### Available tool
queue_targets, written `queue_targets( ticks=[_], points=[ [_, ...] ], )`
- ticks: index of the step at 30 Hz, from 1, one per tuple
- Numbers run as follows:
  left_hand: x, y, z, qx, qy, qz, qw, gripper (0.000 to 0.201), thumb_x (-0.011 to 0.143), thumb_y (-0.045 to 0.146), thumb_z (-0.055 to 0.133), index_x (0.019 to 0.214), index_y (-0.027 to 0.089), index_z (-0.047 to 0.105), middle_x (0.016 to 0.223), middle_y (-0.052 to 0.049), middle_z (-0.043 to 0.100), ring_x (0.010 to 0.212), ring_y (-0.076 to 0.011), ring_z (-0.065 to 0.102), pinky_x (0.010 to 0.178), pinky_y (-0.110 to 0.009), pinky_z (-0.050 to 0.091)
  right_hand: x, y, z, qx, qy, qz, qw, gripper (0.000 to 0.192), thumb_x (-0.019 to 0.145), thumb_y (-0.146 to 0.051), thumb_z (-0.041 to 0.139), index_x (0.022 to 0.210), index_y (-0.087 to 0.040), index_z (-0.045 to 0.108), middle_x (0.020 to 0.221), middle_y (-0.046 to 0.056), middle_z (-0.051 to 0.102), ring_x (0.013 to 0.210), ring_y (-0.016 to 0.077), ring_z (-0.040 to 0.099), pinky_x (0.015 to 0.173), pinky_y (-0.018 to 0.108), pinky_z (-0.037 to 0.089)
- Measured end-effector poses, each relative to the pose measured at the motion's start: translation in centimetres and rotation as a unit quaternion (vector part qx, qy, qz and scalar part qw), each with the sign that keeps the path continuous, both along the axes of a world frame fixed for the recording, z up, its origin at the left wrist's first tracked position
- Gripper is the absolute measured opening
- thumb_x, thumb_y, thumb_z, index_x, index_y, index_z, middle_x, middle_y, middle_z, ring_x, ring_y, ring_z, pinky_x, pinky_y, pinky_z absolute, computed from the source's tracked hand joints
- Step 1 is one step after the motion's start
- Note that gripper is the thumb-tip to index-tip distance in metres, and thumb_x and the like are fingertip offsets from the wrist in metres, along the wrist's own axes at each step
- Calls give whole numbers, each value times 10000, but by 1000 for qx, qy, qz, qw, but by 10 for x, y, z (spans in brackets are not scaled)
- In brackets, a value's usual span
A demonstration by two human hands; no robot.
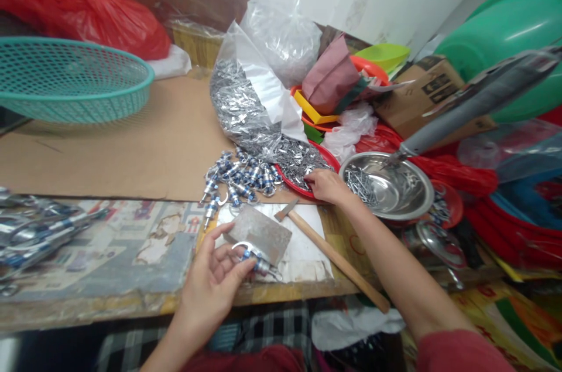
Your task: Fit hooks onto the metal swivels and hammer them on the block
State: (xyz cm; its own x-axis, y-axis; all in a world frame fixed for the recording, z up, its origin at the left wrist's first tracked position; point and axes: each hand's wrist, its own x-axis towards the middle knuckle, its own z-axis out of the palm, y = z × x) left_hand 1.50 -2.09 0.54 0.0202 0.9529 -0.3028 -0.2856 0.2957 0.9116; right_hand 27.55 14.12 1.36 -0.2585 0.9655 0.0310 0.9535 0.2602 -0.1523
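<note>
My left hand (223,266) is closed around a small metal fitting with a hook and blue bands (257,260), in front of a flat metal block (261,236). My right hand (327,186) reaches into a red dish (331,156) heaped with small silvery metal pieces (298,158). Its fingertips are pinched together at the edge of the pile; what lies between them is too small to make out. A hammer (333,255) with a wooden handle lies to the right of the block. Similar blue-banded hook fittings (246,176) are piled behind the block.
A clear bag of metal pieces (239,96) leans over the dish. To the right stands a steel bowl (421,190) with long metal pins (360,184). A grey-handled tool (474,96) juts over it. At left are a turquoise basket (88,103) and more blurred metal fittings (39,231).
</note>
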Motion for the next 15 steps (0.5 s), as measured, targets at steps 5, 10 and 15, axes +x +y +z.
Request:
queue_targets(
  ticks=[5, 10, 15],
  points=[
    [3, 1, -8, 24, -32, 44, 998, 616, 611, 201, 727, 1119, 221, 379, 703, 32, 620, 667, -134, 626, 629, -251, 531, -10, -13, 12, 26, 76, -15, 997, 220, 743, -117, 513, 863, -132, 696, 832, 82, 695, 773, 181, 629, 711, 258, 466],
    [4, 1, -6, 27, -42, 48, 998, 612, 605, 193, 733, 1102, 231, 378, 684, 39, 620, 644, -139, 630, 613, -264, 537, -55, -79, 32, 36, 243, 56, 968, 135, 786, -197, 540, 774, -150, 667, 759, 39, 684, 704, 130, 626, 665, 228, 490],
    [4, 2, -4, 27, -49, 45, 997, 613, 591, 196, 740, 1086, 230, 380, 668, 41, 639, 612, -135, 638, 590, -241, 531, -98, -136, 32, 49, 305, 198, 930, 167, 783, -104, 483, 821, -150, 639, 762, 63, 652, 720, 152, 594, 659, 266, 478]
  ],
)
